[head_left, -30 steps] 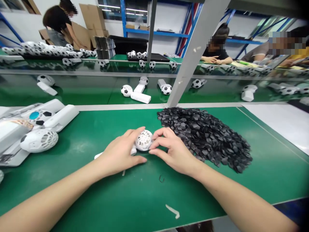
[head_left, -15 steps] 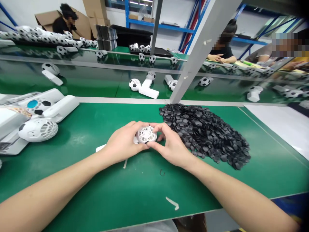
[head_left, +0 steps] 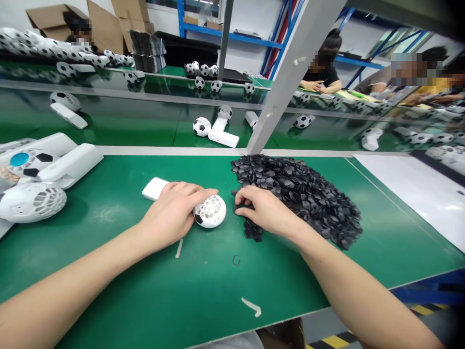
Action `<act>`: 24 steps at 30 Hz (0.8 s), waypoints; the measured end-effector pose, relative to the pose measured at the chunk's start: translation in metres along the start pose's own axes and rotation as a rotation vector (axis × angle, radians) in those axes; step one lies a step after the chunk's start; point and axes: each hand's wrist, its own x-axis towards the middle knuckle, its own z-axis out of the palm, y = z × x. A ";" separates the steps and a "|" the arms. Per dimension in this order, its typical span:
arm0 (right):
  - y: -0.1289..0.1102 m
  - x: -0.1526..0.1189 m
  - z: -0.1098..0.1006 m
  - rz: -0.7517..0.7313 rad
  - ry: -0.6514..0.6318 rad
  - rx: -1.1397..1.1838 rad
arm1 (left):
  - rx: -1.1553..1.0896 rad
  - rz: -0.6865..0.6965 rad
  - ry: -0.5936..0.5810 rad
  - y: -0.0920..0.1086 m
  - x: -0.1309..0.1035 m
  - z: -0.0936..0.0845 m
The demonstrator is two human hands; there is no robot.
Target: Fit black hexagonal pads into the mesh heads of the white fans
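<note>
My left hand (head_left: pixel 174 208) is wrapped over the neck of a white handheld fan (head_left: pixel 210 212) with a round, football-style head. The fan's slatted grille faces up, one black patch shows at its lower left, and its white handle sticks out behind my fingers. At the left edge of a pile of small black pentagon pieces (head_left: pixel 298 189), my right hand (head_left: pixel 259 208) has thumb and fingers pinched together. A dark piece shows at its fingertips, partly hidden, just right of the fan head.
More football fans (head_left: pixel 32 201) are stacked at the left. Beyond the bench rim, several fans (head_left: pixel 223 138) lie on a green conveyor. A grey post (head_left: pixel 276 92) rises behind the pile. White sheet (head_left: pixel 410 184) lies right; tape scraps (head_left: pixel 251 307) lie in front. Co-workers (head_left: pixel 323 72) sit across.
My right hand has left the fan head and moved right to the pile's edge, where some pieces have shifted nearer. The fan has turned, showing more of its head and handle.
</note>
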 end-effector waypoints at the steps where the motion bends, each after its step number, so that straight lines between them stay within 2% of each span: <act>1: -0.001 0.000 0.000 -0.019 -0.008 0.042 | -0.002 0.020 0.003 -0.001 0.001 0.000; 4: -0.007 -0.002 -0.002 -0.085 -0.014 0.150 | -0.035 0.059 -0.002 -0.005 0.002 -0.001; 9: -0.019 -0.006 -0.009 -0.230 0.087 0.268 | -0.100 0.067 -0.010 -0.007 0.003 0.000; 12: -0.025 -0.008 -0.009 -0.310 0.076 0.318 | -0.130 0.069 -0.043 -0.007 0.000 -0.002; 16: -0.032 -0.009 -0.003 -0.394 0.040 0.252 | -0.185 0.037 -0.077 -0.004 -0.002 -0.002; 20: -0.040 -0.011 0.005 -0.391 0.096 0.146 | -0.185 -0.034 -0.038 0.000 -0.001 0.003; 24: -0.044 -0.012 0.011 -0.391 0.165 0.155 | -0.189 -0.051 -0.004 0.003 0.000 0.006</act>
